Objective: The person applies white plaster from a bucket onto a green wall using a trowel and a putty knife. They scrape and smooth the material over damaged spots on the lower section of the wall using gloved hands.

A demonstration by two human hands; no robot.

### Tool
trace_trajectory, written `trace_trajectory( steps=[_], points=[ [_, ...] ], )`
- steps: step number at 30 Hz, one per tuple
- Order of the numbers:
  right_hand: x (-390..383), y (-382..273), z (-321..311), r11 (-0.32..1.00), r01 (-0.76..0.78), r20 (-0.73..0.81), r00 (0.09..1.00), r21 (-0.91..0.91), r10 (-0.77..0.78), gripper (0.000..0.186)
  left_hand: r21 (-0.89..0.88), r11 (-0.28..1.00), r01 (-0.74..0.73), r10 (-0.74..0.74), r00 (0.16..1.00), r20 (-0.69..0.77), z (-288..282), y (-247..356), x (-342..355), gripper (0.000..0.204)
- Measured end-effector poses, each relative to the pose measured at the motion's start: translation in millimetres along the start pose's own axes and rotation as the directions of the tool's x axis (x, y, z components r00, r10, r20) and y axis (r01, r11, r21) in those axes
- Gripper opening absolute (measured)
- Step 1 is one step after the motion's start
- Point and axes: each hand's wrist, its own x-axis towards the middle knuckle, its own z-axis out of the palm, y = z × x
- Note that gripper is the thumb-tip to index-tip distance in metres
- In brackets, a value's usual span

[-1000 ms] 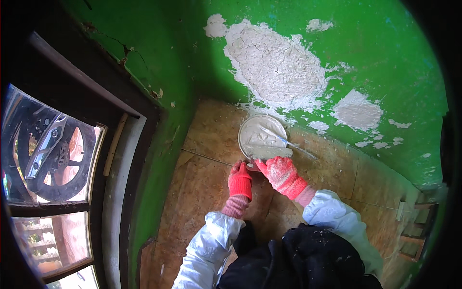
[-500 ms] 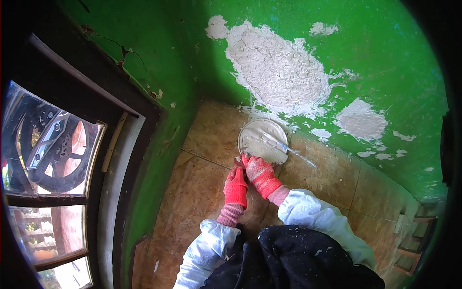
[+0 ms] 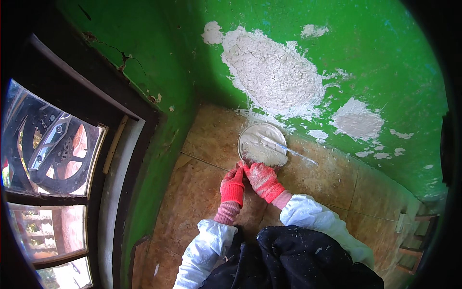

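At the lower side of a round white bucket (image 3: pixel 242 137) of pale paste, my two red-gloved hands meet. My right hand (image 3: pixel 263 182) is closed around a putty knife, its paste-covered blade (image 3: pixel 267 159) blending into the bucket's contents. My left hand (image 3: pixel 232 183) is closed just left of it, fingertips beside the right ones; what they grip is hidden. A long, thin, paste-streaked tool (image 3: pixel 301 156) lies across the bucket's right side and sticks out beyond it.
The bucket stands on tan floor tiles (image 3: pixel 322 183) in a corner of green walls (image 3: pixel 390 58); the far wall carries rough white patches (image 3: pixel 274 72). A dark-framed glass door (image 3: pixel 45 197) is at left, a wheel (image 3: pixel 72 178) behind it. Wooden slats (image 3: pixel 411 250) stand at right.
The right hand has moved left and turned, drawing the blade toward my left hand at the bucket's lower edge. Over the last half second both hands have shifted only slightly.
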Motion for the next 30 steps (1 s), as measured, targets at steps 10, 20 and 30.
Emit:
trace_trajectory(
  steps=[10,20,30],
  points=[
    [-6,11,-1,0.997,0.003,-0.067,0.998,-0.077,-0.008,0.039,0.036,0.994,0.099,-0.099,0.995,0.021,11,14,1,0.031],
    [-31,24,-30,0.996,0.061,-0.194,0.978,-0.063,-0.073,0.053,0.046,0.999,0.015,-0.022,0.987,0.157,18,40,-40,0.027],
    [-15,49,-93,0.944,-0.234,-0.314,0.901,0.232,0.3,0.027,-0.109,0.989,-0.096,0.12,0.963,0.24,24,49,-47,0.03]
  ],
)
